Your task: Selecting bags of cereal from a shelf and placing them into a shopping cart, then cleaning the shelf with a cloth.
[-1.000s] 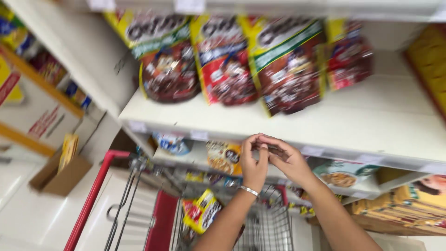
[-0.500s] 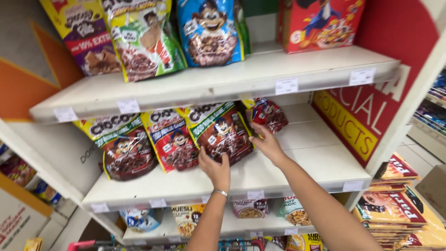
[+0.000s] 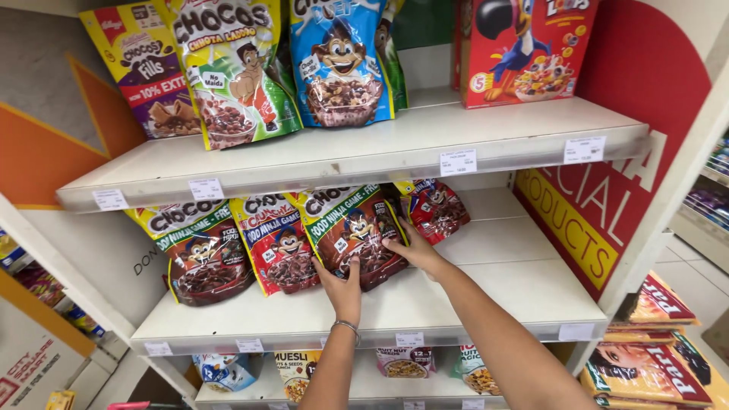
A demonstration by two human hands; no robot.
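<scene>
Nearest the camera, two bare forearms reach up from the bottom edge toward the middle white shelf [image 3: 486, 292]. The left hand [image 3: 341, 291], with a thin silver bangle [image 3: 346, 326] at its wrist, presses flat against the lower left corner of a glossy brown-and-green chocolate cereal pouch [image 3: 355, 234]. The right hand [image 3: 416, 249] grips the same pouch along its right edge, fingers curled onto the front. So the hands sit apart, both clamped on the one pouch, which stands upright on the middle shelf, leaning slightly back.

Just left of it stands a red cereal pouch [image 3: 277, 244], then a larger yellow-and-green pouch [image 3: 199, 250]. Behind the right hand leans a small dark red pouch [image 3: 437, 209].

Farther up, the top shelf [image 3: 364, 152] carries a green pouch [image 3: 231, 72], a blue pouch [image 3: 342, 64] and a red cardboard cereal box [image 3: 524, 49].
</scene>
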